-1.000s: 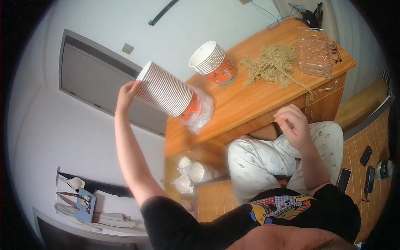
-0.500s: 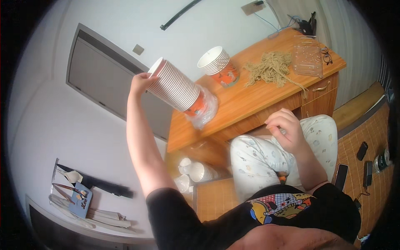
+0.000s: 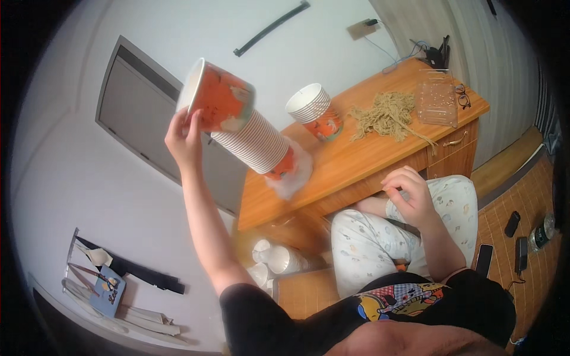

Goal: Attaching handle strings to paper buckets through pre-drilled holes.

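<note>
Wooden desk (image 3: 356, 163) sits against a pale wall, seen from above, person seated at it. Left hand (image 3: 185, 137) is raised high, fingers clamped on the rim of an orange paper cup (image 3: 217, 98), which is tilted and sits at the top of a long tilted stack of cups (image 3: 255, 142). Stack's lower end is in a clear plastic wrapper (image 3: 291, 175) near the desk's left part; can't tell if it touches the desk. Right hand (image 3: 409, 196) hovers over the lap, fingers loosely curled together, holding nothing visible. Second, shorter cup stack (image 3: 314, 110) stands upright mid-desk. Pile of tan string (image 3: 386, 115) lies beside a clear plastic box (image 3: 436, 98). More cups (image 3: 279, 261) lie under the desk on the floor
</note>
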Demonstrator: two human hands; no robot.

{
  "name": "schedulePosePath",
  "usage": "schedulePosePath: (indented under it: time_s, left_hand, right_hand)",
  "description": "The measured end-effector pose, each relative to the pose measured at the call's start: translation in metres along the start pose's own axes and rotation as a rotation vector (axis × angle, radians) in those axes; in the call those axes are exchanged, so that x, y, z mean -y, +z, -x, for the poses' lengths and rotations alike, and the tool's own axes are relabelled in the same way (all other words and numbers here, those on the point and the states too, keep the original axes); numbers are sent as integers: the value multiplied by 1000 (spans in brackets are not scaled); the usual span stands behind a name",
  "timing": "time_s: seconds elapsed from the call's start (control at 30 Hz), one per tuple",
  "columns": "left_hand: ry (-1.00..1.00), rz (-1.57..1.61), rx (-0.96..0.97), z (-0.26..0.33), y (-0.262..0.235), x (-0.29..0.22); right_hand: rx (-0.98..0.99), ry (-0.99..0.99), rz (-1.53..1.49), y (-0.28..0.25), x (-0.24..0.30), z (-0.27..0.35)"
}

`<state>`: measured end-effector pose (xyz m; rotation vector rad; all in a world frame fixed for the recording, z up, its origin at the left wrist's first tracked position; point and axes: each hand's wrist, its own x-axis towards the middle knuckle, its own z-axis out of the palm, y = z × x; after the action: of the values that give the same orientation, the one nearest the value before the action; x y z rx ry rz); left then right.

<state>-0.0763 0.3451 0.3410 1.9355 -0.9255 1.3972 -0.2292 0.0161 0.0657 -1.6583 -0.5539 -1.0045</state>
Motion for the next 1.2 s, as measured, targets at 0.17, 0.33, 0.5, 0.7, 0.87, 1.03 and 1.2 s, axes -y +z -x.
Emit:
schedulePosePath:
  time_s: [0.17,0.33,0.5,0.7,0.87,1.03,1.2]
  left_hand:
    - [-187,299,172,60,18,-32]
    - [-403,827,508,114,65,-76]
    - [-103,1178,403,157,116,-60]
    - [-390,1401,202,207,159,-66]
    - [-650,1278,85,234,183,-84]
    - [-905,1533,26,272,196,-102]
    - [-1080,1875,198,292,207,-87]
  right_hand:
    - [-69,78,58,6,4,-3]
    - [-63,218,63,1,-5,5]
    - [-12,327,-482,8,-29,11]
    - [87,286,-644,11,-32,15]
    - [-52,294,-241,6,-31,21]
    - [-159,106,-212,7,-40,18]
    - [-151,606,-1169,4,-45,20]
